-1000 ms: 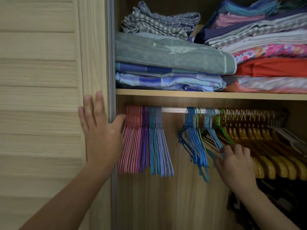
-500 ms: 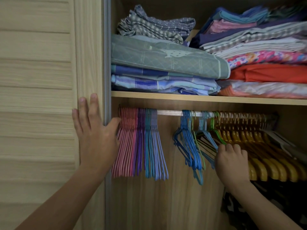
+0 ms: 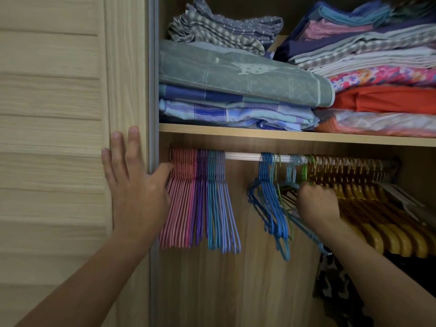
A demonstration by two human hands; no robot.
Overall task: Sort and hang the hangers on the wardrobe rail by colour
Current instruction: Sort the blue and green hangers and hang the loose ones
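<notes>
From the head camera, the left hand (image 3: 134,192) lies flat on the pale wood-grain wardrobe door (image 3: 52,138), fingers straight and spread up its edge, thumb reaching across to touch the pink hangers (image 3: 180,199); its grip holds nothing. The right hand (image 3: 317,204) is curled with its knuckles toward the camera, fingers tucked among the thin wire of the light blue hangers (image 3: 291,185) and a green hanger (image 3: 304,172); which strand the grip has hold of cannot be told.

The rail (image 3: 243,156) is a pale ribbed bar under the shelf (image 3: 283,134). At its left end hang slim coated-wire hangers packed tight: pink, then purple hangers (image 3: 200,197), then teal and lilac hangers (image 3: 219,208). After a bare stretch of rail comes a looser cluster of blue hangers (image 3: 269,204), splayed and tilted. To the right of the hand, thick, rounded yellow wooden hangers (image 3: 382,223) with brass-coloured hooks fill the rest of the rail.

On the shelf lie folded fabrics (image 3: 236,79): a quilted grey-green piece, blue checks, grey dotted cotton, orange and floral cloth. A dark patterned garment (image 3: 335,286) hangs low at the right.
</notes>
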